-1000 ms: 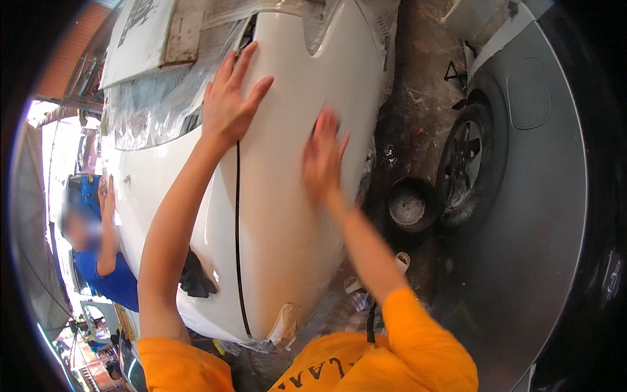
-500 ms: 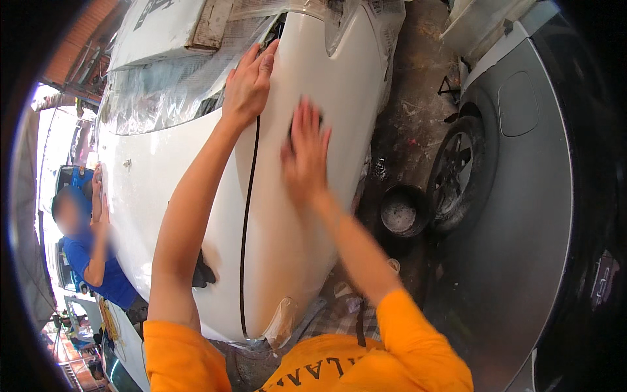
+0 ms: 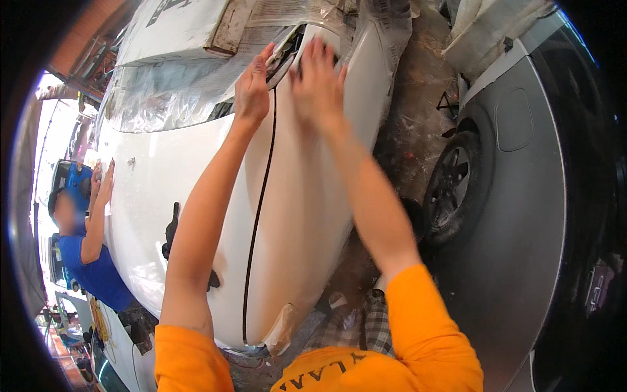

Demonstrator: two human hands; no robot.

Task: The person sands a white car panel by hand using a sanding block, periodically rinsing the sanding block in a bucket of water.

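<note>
A white car body lies in front of me, its hood [image 3: 157,176] parted from the fender [image 3: 307,215] by a dark seam. My left hand [image 3: 253,91] rests on the hood's edge near the windshield corner, fingers stretched out and holding nothing. On the upper fender, just right of the seam, my right hand [image 3: 320,85] lies with its fingers extended and is smeared by motion. A small dark pad [image 3: 337,60] shows at its fingers, mostly hidden beneath them. Clear plastic sheeting [image 3: 170,98] and printed paper cover the windshield area beyond both hands.
A white box [image 3: 189,29] sits on the covered windshield. Black items [image 3: 171,228] lie on the hood beside my left forearm. A person in blue [image 3: 91,255] has hands at the hood's far left. A dark grey car [image 3: 522,215] stands right, a dark bucket [image 3: 413,219] by its wheel.
My right hand has slid forward up the fender, close to my left hand. My left hand has shifted slightly; its fingers still touch the hood edge. The view has moved a little.
</note>
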